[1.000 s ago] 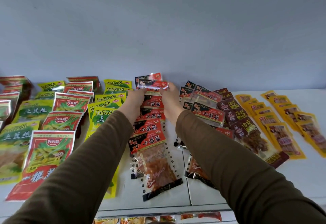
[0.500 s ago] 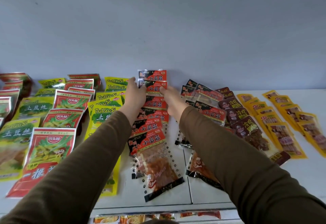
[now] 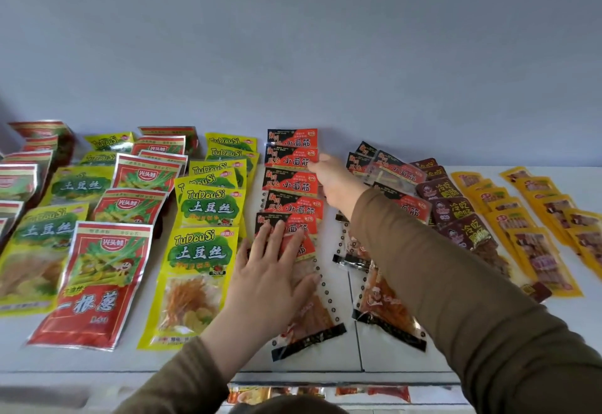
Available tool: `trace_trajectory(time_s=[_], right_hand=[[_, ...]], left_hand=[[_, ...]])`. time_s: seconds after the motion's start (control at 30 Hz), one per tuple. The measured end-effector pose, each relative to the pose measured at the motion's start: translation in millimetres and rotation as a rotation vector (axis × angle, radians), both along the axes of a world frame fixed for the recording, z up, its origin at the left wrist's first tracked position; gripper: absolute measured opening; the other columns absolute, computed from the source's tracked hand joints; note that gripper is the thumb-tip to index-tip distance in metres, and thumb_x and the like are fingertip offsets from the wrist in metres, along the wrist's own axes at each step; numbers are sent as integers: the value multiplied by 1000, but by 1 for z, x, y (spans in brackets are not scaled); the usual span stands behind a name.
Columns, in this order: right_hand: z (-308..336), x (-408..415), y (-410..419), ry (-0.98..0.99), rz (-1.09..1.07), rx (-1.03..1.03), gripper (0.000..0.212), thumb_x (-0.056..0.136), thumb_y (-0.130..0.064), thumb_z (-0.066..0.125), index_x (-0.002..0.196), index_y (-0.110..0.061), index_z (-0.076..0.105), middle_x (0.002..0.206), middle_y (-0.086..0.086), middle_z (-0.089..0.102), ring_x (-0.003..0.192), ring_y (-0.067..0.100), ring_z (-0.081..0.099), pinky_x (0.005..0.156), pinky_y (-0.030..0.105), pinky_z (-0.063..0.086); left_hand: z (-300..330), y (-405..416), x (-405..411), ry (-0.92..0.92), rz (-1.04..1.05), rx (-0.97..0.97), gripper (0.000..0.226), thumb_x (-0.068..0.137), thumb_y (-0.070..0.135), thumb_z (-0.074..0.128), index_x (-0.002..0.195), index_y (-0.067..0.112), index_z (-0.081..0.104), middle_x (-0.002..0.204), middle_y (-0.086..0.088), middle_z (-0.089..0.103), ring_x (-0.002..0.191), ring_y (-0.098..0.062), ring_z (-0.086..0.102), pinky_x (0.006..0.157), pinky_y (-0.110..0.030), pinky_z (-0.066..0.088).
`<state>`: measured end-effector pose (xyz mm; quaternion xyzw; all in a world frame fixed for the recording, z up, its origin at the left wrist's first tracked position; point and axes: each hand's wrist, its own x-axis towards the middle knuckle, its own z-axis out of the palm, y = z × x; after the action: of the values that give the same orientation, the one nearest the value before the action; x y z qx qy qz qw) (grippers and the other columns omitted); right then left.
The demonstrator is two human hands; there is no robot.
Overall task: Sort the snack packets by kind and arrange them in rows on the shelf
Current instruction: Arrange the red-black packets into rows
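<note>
A row of red-and-black snack packets (image 3: 292,166) runs from the back wall toward me down the middle of the white shelf (image 3: 329,361). My left hand (image 3: 272,278) lies flat, fingers spread, on the nearest packet of that row (image 3: 312,322). My right hand (image 3: 335,179) reaches far back, its fingertips touching the right edge of the second packet from the wall. A looser group of the same red-and-black packets (image 3: 395,182) lies just right of my right arm, partly hidden by the sleeve.
Yellow-green packets (image 3: 198,260) and red-green packets (image 3: 97,283) lie in rows at left. Dark maroon packets (image 3: 456,215) and orange-yellow packets (image 3: 537,250) lie in rows at right. The grey wall (image 3: 293,55) closes the back. More packets show on a lower shelf (image 3: 374,394).
My left hand has drawn back from the far end of the row and now presses flat on the nearest packet. My right hand stays at the far packets, now standing in line.
</note>
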<state>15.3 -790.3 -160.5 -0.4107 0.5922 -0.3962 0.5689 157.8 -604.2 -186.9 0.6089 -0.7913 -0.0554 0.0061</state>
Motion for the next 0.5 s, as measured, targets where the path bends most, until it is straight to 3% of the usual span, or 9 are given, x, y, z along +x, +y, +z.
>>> trace_trajectory(time_s=[0.13,0.27,0.37,0.43,0.5], right_hand=[[4,10,5,-6,-65,-31,27,109,-19,39,127,-16,58,114,11,70,103,29,69,74,36,58],[24,10,13,115,0,-54,31,108,-23,39,128,-4,55,128,20,63,117,38,62,88,41,53],[41,-3,28,177,5,-91,44,109,-26,39,147,-3,38,148,9,47,138,28,45,94,31,39],[45,-12,42,144,-20,-107,55,108,-26,42,156,-6,25,162,8,30,148,23,30,111,35,29],[44,-16,62,43,-61,-75,54,107,-21,45,156,-8,27,160,6,33,146,21,30,116,38,25]], left_hand=[[-7,-15,-3,55,10,-19,79,94,72,17,163,36,1,172,0,1,158,-24,-6,125,-47,-1],[1,-22,-2,28,-34,-69,80,93,76,6,162,37,-5,171,-2,-6,157,-25,-12,125,-46,-11],[15,-25,19,44,-31,-112,82,91,79,-3,160,35,-13,167,-1,-19,153,-24,-24,125,-46,-13],[27,-29,40,17,7,-127,92,86,82,-5,162,30,-9,167,-2,-21,152,-25,-27,124,-44,-15],[36,-31,57,-42,34,-89,104,79,86,-5,163,25,-2,167,-5,-22,151,-27,-30,123,-43,-16]])
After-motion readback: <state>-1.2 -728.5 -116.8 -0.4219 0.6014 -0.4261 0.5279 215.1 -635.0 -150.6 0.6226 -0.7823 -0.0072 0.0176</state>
